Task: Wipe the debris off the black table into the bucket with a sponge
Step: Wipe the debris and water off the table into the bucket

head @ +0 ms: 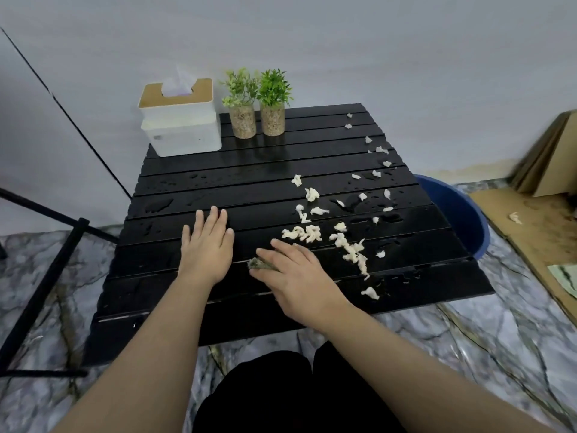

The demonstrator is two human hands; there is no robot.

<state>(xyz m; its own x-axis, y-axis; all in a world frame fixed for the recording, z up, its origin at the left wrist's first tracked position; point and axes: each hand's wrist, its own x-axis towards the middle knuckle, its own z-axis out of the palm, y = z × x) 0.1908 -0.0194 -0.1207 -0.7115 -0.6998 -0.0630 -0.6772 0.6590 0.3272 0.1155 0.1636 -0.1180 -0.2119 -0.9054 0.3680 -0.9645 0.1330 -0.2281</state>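
A black slatted table [199,189] is wet, with several white scraps of debris [307,232] strewn over its right half, up to the far right corner. My right hand [296,278] presses a greenish sponge [257,264] flat on the table near the front; only the sponge's left end shows under my fingers. My left hand [207,245] rests flat on the table, fingers together, just left of the sponge, holding nothing. A blue bucket [465,214] stands on the floor against the table's right edge, partly hidden by the tabletop.
A white tissue box [181,126] and two small potted plants [257,104] stand at the table's far edge. Cardboard sheets [530,220] lie on the floor at right, with one scrap on them. A black stand [50,260] is at left.
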